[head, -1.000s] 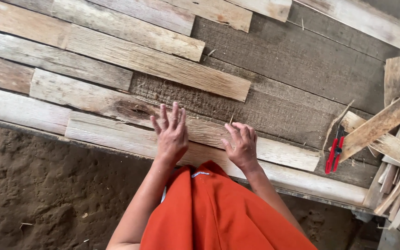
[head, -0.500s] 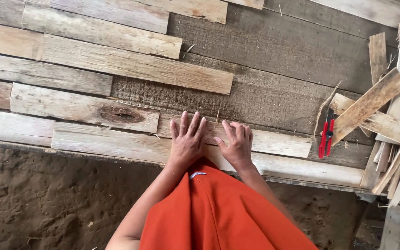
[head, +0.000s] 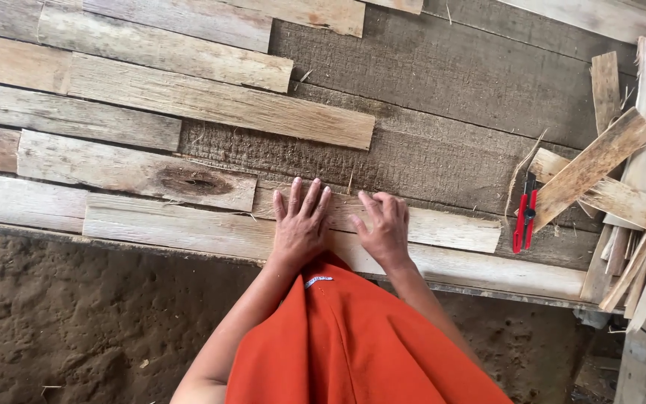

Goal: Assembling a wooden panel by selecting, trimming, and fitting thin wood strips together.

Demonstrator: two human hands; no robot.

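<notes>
Red-handled pliers [head: 524, 222] lie beside a heap of wood offcuts [head: 613, 179]

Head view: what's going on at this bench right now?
A person in an orange top presses both palms flat on a pale wood strip at the near edge of a rough plank bench. The left hand and right hand lie side by side, holding nothing. Red-handled pliers lie by the offcut pile on the right.

My left hand [head: 300, 224] lies flat, fingers spread and pointing away — my right hand [head: 384, 227] sits just beside it, fingers slightly curled, both forearms bare.
</notes>
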